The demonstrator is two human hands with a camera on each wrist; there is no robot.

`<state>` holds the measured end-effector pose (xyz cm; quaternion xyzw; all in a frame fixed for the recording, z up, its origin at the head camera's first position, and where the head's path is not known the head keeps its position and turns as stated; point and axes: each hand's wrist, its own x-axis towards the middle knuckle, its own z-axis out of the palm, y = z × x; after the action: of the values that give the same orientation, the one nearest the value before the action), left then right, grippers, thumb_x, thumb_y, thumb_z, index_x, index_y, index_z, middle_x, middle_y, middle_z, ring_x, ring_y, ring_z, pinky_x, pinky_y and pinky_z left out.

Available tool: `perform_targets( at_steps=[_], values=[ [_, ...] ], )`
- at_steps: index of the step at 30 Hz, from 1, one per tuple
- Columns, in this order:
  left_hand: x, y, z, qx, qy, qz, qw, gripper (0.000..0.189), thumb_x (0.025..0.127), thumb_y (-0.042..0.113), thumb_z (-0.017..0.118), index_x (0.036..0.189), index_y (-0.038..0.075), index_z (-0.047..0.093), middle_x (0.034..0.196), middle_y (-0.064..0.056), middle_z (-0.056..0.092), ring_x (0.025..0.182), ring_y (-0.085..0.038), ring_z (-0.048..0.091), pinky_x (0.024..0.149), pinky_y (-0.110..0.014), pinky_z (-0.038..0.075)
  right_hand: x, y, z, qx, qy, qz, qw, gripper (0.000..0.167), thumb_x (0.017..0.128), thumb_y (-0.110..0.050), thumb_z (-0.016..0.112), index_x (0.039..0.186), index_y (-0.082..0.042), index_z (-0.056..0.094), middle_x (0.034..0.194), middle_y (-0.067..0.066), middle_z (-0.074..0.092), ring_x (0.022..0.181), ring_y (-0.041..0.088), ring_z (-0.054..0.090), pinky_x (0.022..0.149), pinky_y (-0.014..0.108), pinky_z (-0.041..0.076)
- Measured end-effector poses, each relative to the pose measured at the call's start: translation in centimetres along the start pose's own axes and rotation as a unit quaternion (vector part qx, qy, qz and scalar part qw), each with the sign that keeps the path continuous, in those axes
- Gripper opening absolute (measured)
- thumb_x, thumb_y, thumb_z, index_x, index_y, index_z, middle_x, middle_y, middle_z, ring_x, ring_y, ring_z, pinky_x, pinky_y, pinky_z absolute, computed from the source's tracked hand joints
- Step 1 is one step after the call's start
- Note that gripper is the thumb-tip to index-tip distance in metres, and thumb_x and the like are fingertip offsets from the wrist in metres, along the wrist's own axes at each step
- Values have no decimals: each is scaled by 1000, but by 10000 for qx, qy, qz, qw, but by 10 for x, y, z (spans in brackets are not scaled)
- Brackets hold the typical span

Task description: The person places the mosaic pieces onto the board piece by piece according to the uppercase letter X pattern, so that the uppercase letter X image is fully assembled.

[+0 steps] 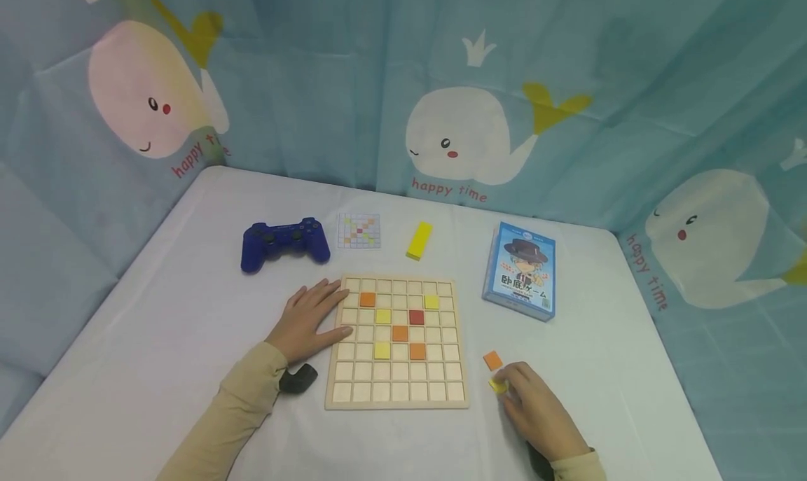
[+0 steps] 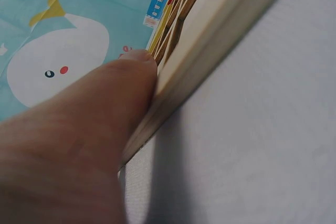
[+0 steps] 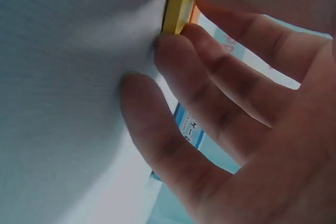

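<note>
A wooden grid board [image 1: 397, 404] lies mid-table with several orange, yellow and red square tiles in its cells, among them a red tile [image 1: 416, 317]. At the board's left edge rests my left hand [image 1: 307, 325], fingers spread; in the left wrist view its thumb [image 2: 131, 77] touches the board's side. Right of the board, my right hand [image 1: 536, 409] pinches a yellow tile [image 1: 497, 386] low over the table. The yellow tile [image 3: 178, 11] shows between thumb and fingers in the right wrist view. Just beyond it lies a loose orange tile [image 1: 492, 360].
A blue game controller [image 1: 285, 241] lies at the back left, beside a small printed grid card [image 1: 359, 230]. A yellow bar [image 1: 419, 241] is behind the board. At the right stands a blue game box [image 1: 520, 271]. A whale-print curtain [image 1: 315, 89] borders the table.
</note>
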<state>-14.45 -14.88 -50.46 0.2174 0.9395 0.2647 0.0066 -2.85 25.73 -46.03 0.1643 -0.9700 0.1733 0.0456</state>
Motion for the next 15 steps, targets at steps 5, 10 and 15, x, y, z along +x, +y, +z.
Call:
perform_targets(
  at_steps=[5, 10, 15],
  values=[
    [-1, 0, 2, -40, -19, -25, 10000, 74, 87, 56, 60, 146, 17, 40, 155, -7, 31, 145, -30, 20, 119, -51, 6, -1, 3, 2, -304, -25, 53, 9995, 38, 69, 2, 80, 99, -14, 62, 102, -5, 59, 97, 10, 59, 85, 30, 55],
    [-1, 0, 2, -22, 3, -12, 10000, 74, 87, 55, 61, 146, 16, 41, 155, -7, 31, 145, -30, 20, 119, -52, 7, -1, 0, 1, -353, -221, 451, 9981, 39, 74, -4, 80, 107, -10, 60, 101, -3, 59, 90, 7, 57, 81, 29, 55],
    [0, 0, 0, 18, 29, 26, 10000, 73, 87, 55, 61, 146, 16, 41, 155, -7, 32, 145, -30, 21, 119, -51, 8, 2, 0, 0, -333, -76, 247, 9991, 41, 73, -3, 80, 107, -10, 60, 101, -4, 59, 84, 3, 55, 75, 24, 55]
  ],
)
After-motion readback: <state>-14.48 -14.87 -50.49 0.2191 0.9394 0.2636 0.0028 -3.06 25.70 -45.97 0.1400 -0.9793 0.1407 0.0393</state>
